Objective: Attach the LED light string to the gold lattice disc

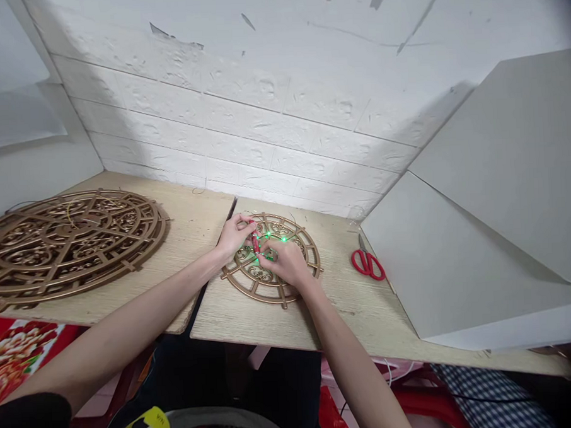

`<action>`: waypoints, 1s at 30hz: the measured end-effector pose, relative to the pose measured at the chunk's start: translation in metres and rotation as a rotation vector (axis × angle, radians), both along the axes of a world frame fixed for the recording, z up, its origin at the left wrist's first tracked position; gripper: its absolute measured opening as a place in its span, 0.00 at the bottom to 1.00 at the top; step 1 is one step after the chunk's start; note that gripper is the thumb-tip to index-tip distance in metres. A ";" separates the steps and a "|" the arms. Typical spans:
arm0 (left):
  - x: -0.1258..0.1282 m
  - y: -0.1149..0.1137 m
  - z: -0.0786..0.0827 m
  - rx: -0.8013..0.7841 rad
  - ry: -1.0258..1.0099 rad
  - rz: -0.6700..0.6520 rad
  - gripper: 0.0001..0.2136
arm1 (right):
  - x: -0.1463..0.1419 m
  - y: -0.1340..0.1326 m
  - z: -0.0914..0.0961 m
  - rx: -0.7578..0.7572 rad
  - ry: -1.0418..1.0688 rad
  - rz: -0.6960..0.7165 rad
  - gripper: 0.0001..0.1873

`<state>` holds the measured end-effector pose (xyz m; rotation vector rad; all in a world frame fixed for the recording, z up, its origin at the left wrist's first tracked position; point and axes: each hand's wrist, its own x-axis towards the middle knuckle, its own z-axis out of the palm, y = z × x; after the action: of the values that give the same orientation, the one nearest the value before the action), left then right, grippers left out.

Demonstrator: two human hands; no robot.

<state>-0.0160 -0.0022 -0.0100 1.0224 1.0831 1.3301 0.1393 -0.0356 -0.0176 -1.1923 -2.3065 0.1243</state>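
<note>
A small red cylinder, by its look a battery (255, 242), is held over a round gold lattice disc (284, 296) on the table. My left hand (236, 235) pinches its upper end between thumb and fingers. At its lower end the closed fingertips of my right hand (285, 259) meet the battery; any wire between them is too thin to make out. Several green lights (283, 239) glow around the fingers and on the disc. Both hands cover the disc's middle. Scrollwork fills the disc's inner panels.
More gold lattice discs lie stacked (79, 248) on the left table, with thin wires on top. Red-handled scissors (367, 263) rest to the right, near a white panel (481, 249). A dark gap (208, 287) separates the two tabletops. Behind stands a white brick-pattern wall (244, 134).
</note>
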 end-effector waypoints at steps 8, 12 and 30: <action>0.000 0.001 -0.002 0.003 0.002 -0.001 0.06 | 0.000 0.000 0.000 0.012 0.003 0.003 0.07; -0.001 0.002 -0.004 0.014 -0.002 -0.009 0.08 | 0.000 0.000 0.001 0.012 0.010 0.012 0.07; 0.000 0.001 -0.003 0.022 -0.015 -0.013 0.12 | 0.001 0.001 -0.001 0.047 0.009 0.009 0.07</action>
<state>-0.0163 -0.0011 -0.0133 1.0322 1.0507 1.3399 0.1401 -0.0347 -0.0189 -1.1557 -2.2951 0.0782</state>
